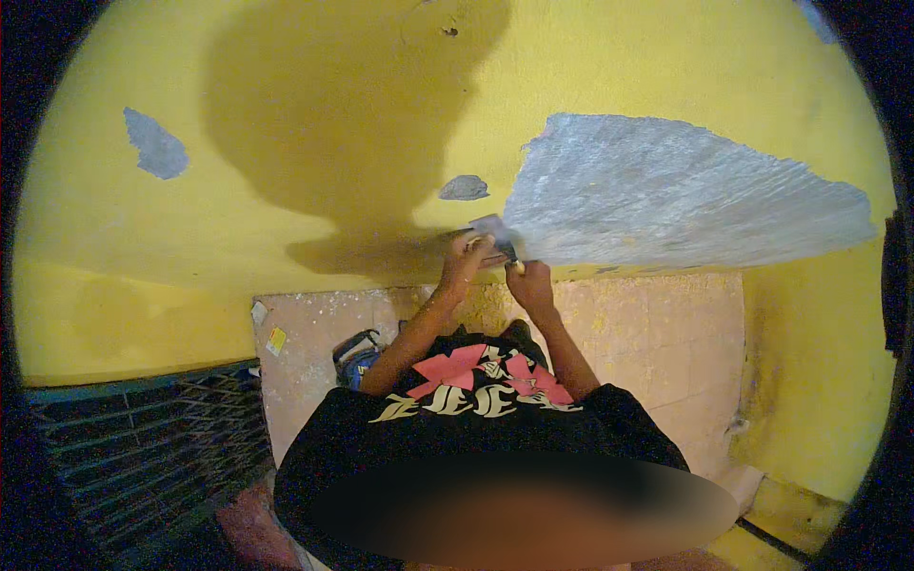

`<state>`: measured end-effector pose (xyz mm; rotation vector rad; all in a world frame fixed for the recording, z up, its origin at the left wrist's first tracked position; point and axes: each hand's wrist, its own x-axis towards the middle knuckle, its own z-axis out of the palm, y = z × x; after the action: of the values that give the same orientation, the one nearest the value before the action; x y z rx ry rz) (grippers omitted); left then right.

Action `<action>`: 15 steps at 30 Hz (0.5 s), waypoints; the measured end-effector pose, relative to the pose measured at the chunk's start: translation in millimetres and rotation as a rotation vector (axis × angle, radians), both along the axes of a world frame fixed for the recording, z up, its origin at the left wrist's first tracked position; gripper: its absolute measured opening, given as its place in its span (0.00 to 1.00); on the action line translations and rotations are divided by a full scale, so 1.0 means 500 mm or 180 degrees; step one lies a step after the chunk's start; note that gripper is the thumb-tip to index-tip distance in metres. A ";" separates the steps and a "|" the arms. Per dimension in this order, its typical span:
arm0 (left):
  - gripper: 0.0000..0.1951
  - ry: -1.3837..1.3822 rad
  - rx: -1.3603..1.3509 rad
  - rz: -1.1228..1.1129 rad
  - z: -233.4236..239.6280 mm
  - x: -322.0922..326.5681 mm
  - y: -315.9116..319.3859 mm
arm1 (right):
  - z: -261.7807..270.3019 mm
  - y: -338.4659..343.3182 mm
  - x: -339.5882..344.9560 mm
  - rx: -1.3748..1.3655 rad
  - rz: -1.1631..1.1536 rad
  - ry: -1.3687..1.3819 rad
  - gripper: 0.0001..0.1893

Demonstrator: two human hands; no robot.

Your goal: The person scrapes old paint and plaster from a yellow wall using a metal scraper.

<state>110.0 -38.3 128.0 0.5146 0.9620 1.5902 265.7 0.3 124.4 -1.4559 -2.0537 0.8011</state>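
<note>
Both of my hands are close together in front of a yellow painted wall (628, 78). My right hand (532, 284) grips the pale handle of a scraper (507, 248), whose dark part points up and left. My left hand (465, 260) has its fingers curled on a flat greyish tool (488, 223) touching or overlapping the scraper; motion blur hides how the two meet. Just right of the hands begins a large grey patch (678, 185), streaked and ragged-edged, on the wall. A small grey patch (464, 188) lies just above my left hand.
Another grey patch (158, 146) marks the wall at left. Yellow flakes dot the tiled floor (643, 335) along the wall's foot. A blue and black bag-like item (358, 360) rests by my left arm, near a small yellow packet (276, 341). A dark metal lattice gate (157, 435) stands at lower left.
</note>
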 end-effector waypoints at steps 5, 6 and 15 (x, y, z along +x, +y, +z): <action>0.18 0.1922 -0.0036 -0.0058 -0.032 0.013 -0.006 | -0.172 -0.051 0.041 -0.0166 0.0014 0.0825 0.16; 0.18 0.1917 -0.0039 -0.0066 -0.045 0.014 -0.003 | -0.219 -0.050 0.040 -0.0170 0.0006 0.0821 0.16; 0.13 0.2382 -0.0777 0.0085 -0.013 0.013 0.020 | -0.283 -0.049 -0.017 -0.2369 -0.0625 0.1394 0.12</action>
<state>116.5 -28.2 121.7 0.9545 1.6987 1.2792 257.3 -24.2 -17.3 -1.6074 -1.3055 1.7337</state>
